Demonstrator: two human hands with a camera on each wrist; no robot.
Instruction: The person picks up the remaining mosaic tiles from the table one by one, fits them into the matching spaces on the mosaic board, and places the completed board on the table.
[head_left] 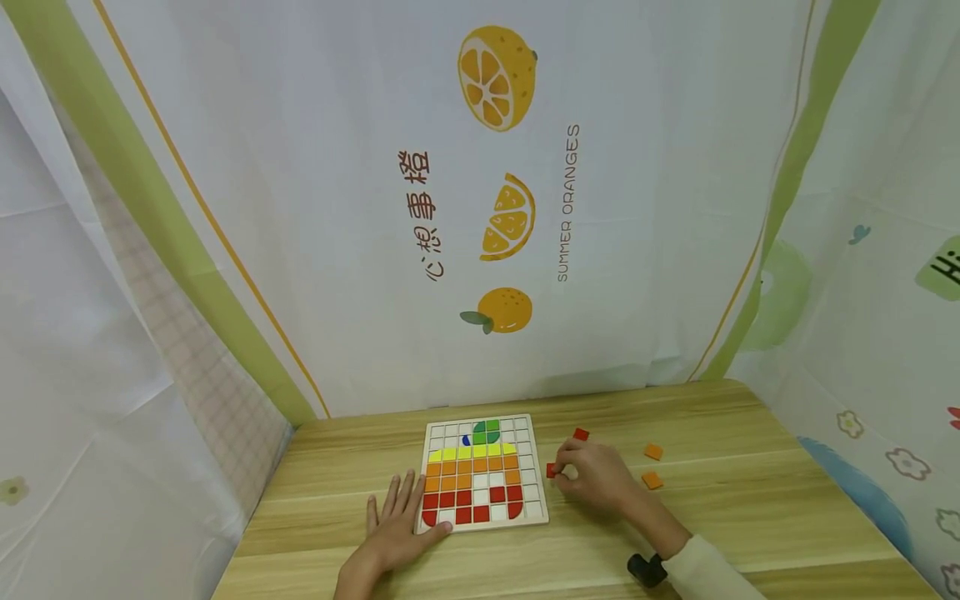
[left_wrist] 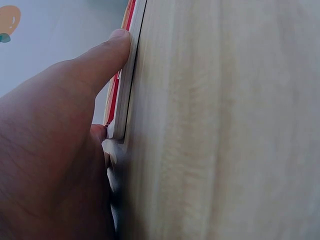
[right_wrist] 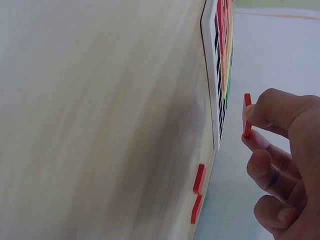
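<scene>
Closest to the right wrist camera, the right hand [head_left: 596,477] pinches a small red tile [head_left: 551,471] by its edge between thumb and fingertip, with barely more than the tile's thickness between them. Its other fingers curl loosely and hold nothing. That pinched tile is raised above the table [head_left: 757,517], near the right edge of the grid board [head_left: 537,500].

Left hand [head_left: 399,527] lies with fingers spread and nearly straight along the board's left side; its thumb rests on the near-left corner, grasping nothing.

Between the hands, the board lies flat. Its cells hold 4 green tiles [head_left: 492,437] and a blue piece [head_left: 466,440] near the far side, then a row of 6 yellow tiles [head_left: 477,452], then 2 rows with orange, then 2 with red at the near side. White cells show among the orange and red, and down the right column.

Just beyond the right hand sits a loose red tile [head_left: 581,434]; 2 loose orange tiles [head_left: 653,481] lie farther right, apart from each other.

Outward again, a black device [head_left: 647,571] sits at the right wrist beside a cream sleeve [head_left: 708,571]. Behind the table hangs white cloth [head_left: 637,208] printed with oranges and lettering.
</scene>
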